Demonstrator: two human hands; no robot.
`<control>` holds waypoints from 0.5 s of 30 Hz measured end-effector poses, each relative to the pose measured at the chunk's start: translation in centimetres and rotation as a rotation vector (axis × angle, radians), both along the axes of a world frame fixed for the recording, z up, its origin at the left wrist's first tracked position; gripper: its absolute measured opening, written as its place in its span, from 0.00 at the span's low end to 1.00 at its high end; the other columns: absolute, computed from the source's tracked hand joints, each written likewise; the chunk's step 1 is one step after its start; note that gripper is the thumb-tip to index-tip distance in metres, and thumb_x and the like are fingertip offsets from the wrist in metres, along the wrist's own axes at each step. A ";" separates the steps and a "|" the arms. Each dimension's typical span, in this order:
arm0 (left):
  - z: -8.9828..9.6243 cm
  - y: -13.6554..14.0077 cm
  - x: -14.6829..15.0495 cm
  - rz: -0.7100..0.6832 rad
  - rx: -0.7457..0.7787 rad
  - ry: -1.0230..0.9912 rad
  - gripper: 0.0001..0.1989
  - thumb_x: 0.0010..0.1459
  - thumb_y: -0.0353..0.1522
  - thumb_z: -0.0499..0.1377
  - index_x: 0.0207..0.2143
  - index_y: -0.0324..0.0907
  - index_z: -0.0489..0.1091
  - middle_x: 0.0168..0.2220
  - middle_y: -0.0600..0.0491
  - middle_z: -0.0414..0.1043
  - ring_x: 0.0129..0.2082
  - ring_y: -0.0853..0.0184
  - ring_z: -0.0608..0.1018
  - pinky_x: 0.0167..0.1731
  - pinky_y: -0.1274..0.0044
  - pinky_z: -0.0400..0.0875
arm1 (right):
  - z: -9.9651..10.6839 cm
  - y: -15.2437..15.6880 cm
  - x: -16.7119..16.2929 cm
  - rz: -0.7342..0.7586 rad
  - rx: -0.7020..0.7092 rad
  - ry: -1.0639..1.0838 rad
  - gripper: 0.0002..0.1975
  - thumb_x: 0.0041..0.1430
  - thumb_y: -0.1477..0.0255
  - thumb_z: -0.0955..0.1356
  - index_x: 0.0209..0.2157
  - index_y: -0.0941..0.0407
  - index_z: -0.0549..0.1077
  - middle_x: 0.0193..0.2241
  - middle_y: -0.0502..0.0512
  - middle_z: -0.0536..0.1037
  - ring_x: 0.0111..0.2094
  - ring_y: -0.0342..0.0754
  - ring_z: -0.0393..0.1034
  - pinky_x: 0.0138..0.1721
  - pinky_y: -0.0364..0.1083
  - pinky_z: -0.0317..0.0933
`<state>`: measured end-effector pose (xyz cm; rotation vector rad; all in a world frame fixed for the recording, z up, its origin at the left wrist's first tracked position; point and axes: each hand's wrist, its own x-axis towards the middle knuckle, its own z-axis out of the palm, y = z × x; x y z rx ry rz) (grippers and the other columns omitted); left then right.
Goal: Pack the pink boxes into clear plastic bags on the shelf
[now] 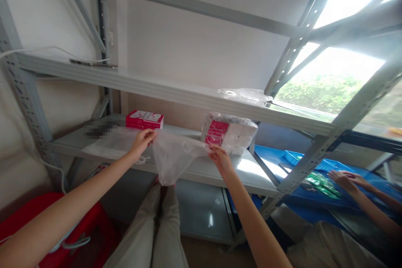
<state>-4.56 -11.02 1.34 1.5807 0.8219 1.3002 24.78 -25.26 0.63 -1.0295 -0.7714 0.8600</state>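
Observation:
A clear plastic bag [176,157] hangs stretched between my two hands, in front of the lower shelf's edge. My left hand [143,142] pinches its upper left corner. At the other corner, my right hand [219,157] has its fingers closed on the plastic. Behind my left hand, red-and-white boxes [144,119] are stacked on the shelf. Beyond my right hand stands a plastic-wrapped pack of red and white boxes [230,134]. More clear plastic [109,144] lies flat on the shelf to the left of the bag.
A grey metal shelf rack [176,92] spans the view, with crumpled plastic [245,95] on its upper board. A red stool [78,226] stands at lower left. At right, another person's hands [345,180] are by a green packet [323,184] on a blue surface.

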 end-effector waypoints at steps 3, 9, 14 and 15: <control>-0.2 0.5 -0.3 0.057 0.099 0.044 0.22 0.46 0.51 0.59 0.29 0.41 0.66 0.20 0.56 0.68 0.20 0.68 0.71 0.21 0.79 0.60 | 0.4 -0.5 1.3 0.034 -0.008 -0.107 0.15 0.37 0.62 0.75 0.29 0.53 0.78 0.34 0.55 0.79 0.33 0.49 0.72 0.38 0.49 0.64; 0.1 0.0 -0.6 0.179 0.307 0.258 0.16 0.57 0.45 0.51 0.35 0.42 0.66 0.14 0.60 0.62 0.16 0.69 0.67 0.21 0.79 0.57 | 1.1 -1.0 2.2 0.117 -0.022 -0.562 0.19 0.33 0.68 0.77 0.33 0.53 0.80 0.34 0.55 0.80 0.34 0.50 0.72 0.40 0.50 0.64; 0.3 -0.4 -0.6 0.264 0.350 0.304 0.16 0.57 0.45 0.52 0.34 0.42 0.68 0.13 0.61 0.58 0.15 0.69 0.66 0.20 0.80 0.54 | 1.5 -0.2 3.0 -0.131 -0.036 -0.654 0.09 0.39 0.65 0.74 0.23 0.55 0.79 0.20 0.54 0.78 0.22 0.48 0.69 0.30 0.48 0.62; 0.3 -0.5 -0.5 0.270 0.342 0.307 0.16 0.57 0.45 0.52 0.34 0.42 0.69 0.13 0.60 0.59 0.15 0.69 0.66 0.20 0.79 0.54 | 1.7 -0.1 3.3 -0.153 -0.048 -0.651 0.10 0.39 0.64 0.73 0.22 0.55 0.79 0.18 0.53 0.76 0.19 0.46 0.67 0.27 0.47 0.61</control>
